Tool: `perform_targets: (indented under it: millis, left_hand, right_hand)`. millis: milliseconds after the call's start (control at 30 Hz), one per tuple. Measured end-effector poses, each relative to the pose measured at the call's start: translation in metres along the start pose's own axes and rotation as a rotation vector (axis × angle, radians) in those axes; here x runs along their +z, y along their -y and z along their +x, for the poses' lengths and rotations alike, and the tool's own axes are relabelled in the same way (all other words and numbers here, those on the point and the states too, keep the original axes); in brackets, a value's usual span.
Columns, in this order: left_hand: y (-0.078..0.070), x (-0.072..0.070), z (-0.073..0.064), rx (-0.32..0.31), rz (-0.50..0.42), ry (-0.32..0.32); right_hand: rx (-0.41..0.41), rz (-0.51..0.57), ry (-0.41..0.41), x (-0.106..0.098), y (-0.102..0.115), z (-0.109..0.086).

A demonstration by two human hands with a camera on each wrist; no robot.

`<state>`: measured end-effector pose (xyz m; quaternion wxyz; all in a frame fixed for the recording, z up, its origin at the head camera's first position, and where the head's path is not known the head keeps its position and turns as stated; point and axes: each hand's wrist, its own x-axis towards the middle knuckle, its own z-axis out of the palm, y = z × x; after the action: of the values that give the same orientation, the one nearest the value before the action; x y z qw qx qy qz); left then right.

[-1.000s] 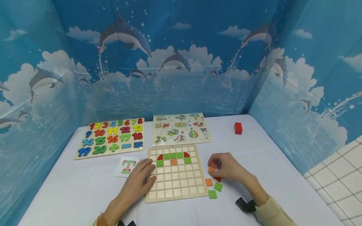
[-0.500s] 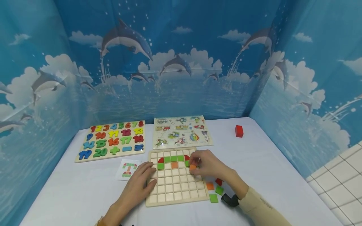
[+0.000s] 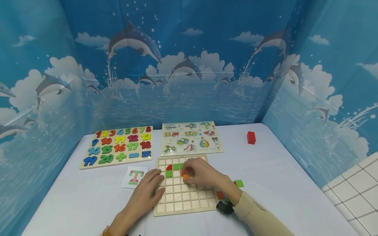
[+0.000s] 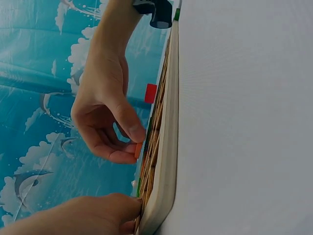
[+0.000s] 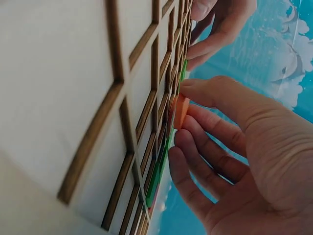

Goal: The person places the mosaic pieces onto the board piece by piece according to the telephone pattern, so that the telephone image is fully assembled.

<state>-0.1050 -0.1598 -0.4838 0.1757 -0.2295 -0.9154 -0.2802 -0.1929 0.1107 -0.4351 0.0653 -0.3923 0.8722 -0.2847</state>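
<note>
Many bright numerals fill a number board [image 3: 127, 161] at far left on a white-covered table. Next comes a small picture card [image 3: 134, 177] with a red, green and orange design. Beside the card, a person's left hand [image 3: 145, 190] rests on the left edge of a wooden grid board [image 3: 186, 206], fingers spread. A red quarter-round tile [image 3: 169, 167] sits in the grid above a green tile [image 3: 169, 174], with more green pieces alongside. Behind the grid lies a vehicle puzzle [image 3: 179, 153]. Over the grid's middle, an orange tile [image 3: 186, 176] is pinched between the thumb and fingertips of the right hand [image 3: 202, 172]; whether the piece touches the board cannot be told. Past the grid's right edge, loose tiles [image 3: 220, 195] lie partly hidden by the right forearm. A red block [image 3: 251, 138] stands at far right.
</note>
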Motion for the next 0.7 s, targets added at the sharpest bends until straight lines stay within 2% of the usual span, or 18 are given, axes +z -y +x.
perform_targets:
  millis: [300, 700]
  left_hand:
    - [0.0009, -0.0013, 0.0008, -0.038, -0.022, 0.048]
    - [0.0018, 0.0008, -0.0010, -0.045, -0.012, 0.049]
  right_hand:
    - [-0.002, 0.027, 0.004, 0.0050, 0.0021, 0.0021]
    - [-0.014, 0.017, 0.003, 0.0085, 0.0065, -0.0041]
